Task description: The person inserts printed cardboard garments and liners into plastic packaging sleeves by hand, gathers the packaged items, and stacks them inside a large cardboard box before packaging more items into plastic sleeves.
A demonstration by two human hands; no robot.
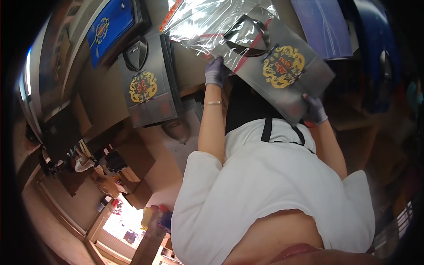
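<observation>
A grey paper gift bag with a gold dragon emblem and red lettering lies slanted in front of me. Its black ribbon handle end is inside or beneath a clear plastic sleeve with red edge strips. My left hand, in a grey-purple glove, is closed at the sleeve's near edge. My right hand, gloved alike, grips the lower corner of the grey bag, fingertips on its face and the rest partly out of sight.
On the left stands a stack of matching grey gift bags, beside blue bags with a gold emblem. Pale purple sheets or bags lie at the upper right, near a blue glossy object. Cardboard boxes sit lower left.
</observation>
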